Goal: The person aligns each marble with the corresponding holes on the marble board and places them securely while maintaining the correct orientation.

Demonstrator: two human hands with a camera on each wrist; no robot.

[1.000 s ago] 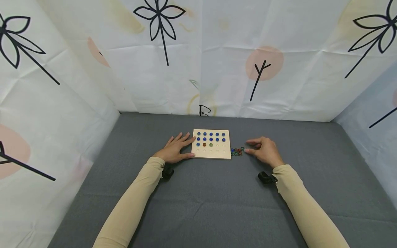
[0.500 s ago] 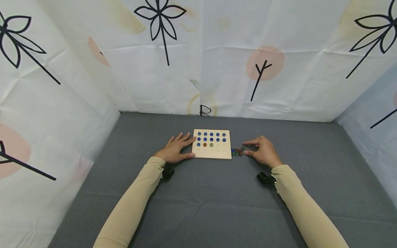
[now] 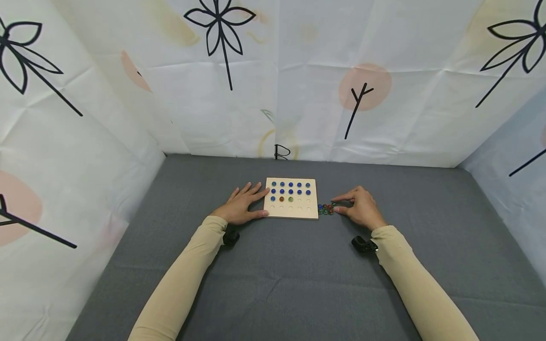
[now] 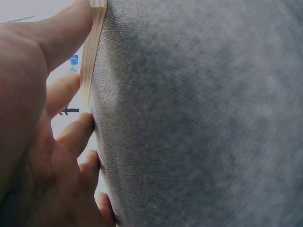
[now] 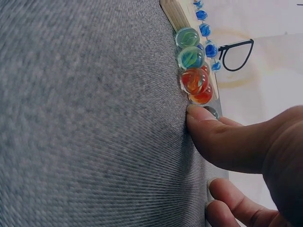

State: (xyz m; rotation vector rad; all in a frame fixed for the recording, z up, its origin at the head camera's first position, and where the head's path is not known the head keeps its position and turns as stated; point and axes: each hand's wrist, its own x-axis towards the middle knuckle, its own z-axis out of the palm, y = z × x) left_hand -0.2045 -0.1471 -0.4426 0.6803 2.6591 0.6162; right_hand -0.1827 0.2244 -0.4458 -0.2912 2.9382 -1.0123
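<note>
A pale wooden board (image 3: 296,214) with rows of round hollows lies in the middle of the cloth. Blue marbles fill its two far rows; the third row holds a blue, an orange (image 3: 281,199) and a pale green marble. My left hand (image 3: 240,208) is spread, thumb and index finger touching the board's left edge. Beside the board's right edge several loose marbles (image 3: 326,209) sit in a cluster. At its right end my right hand (image 3: 361,208) pinches a dark green marble (image 5: 211,111) between thumb and index finger, the thumb hiding much of it.
A grey cloth (image 3: 273,274) covers the table. White fabric walls (image 3: 307,118) with plant drawings stand behind and at both sides. Each wrist wears a black camera (image 3: 363,244).
My right hand has moved slightly left, and its thumb and index finger have closed in around the end marble. The left hand and the board have stayed put.
</note>
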